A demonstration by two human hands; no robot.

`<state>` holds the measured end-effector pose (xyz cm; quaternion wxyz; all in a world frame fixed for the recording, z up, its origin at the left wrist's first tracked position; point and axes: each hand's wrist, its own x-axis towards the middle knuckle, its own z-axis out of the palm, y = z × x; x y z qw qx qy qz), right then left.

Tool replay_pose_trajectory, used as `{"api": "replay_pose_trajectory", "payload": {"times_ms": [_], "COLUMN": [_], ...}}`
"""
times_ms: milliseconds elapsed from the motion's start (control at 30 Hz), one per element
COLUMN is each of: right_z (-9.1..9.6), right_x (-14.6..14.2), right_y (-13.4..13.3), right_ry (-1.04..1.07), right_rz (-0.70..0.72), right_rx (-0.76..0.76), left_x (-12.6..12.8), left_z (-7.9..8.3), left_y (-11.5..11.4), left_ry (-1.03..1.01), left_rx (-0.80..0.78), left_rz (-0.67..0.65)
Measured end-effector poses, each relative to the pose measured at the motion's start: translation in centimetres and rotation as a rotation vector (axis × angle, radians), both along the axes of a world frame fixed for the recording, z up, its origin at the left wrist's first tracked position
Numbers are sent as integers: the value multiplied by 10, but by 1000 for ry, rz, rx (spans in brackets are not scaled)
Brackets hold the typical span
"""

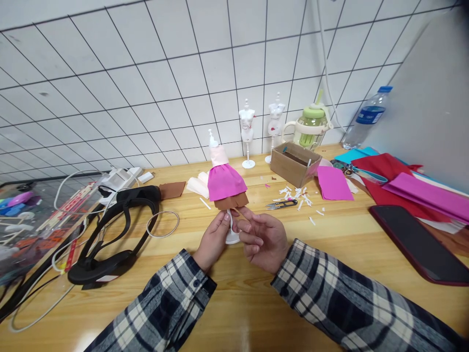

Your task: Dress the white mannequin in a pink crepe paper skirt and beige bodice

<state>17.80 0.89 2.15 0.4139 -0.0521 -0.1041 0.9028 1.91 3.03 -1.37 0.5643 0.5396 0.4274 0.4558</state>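
A small white mannequin [218, 155] stands on the wooden table [256, 303], dressed in a pale pink top, a bright pink skirt [225, 182] and a brown underlayer [231, 201]. My left hand [213, 239] pinches the thin white stand pole just under the skirt. My right hand [264, 238] is beside it, thumb and forefinger touching the brown hem, other fingers curled. The round base [232, 238] rests on the table between my hands.
Snips [281, 204] and white scraps lie behind my right hand. Further back are two bare mannequins [247, 128], a cardboard box [294, 163], a green cup, a bottle [366, 123]. Coloured felt sheets and a dark phone [417, 243] lie right; black straps [110, 234] and cables left.
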Motion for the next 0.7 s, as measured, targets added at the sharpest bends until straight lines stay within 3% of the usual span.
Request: {"api": "replay_pose_trajectory", "payload": {"times_ms": [233,500,700], "right_z": [1,3,2], "right_x": [-1,-3,-3], "right_y": [0,-2,-3], "right_ry": [-9,-41,-163], "right_rz": [13,-46,196], "right_rx": [-67,-39,89], "left_x": [3,2,2], "left_z": [5,5,6], "left_y": [-4,1,6], "left_ry": [81,50,-68], "left_rx": [0,-2,-43], "left_rz": [-55,-24,64]}}
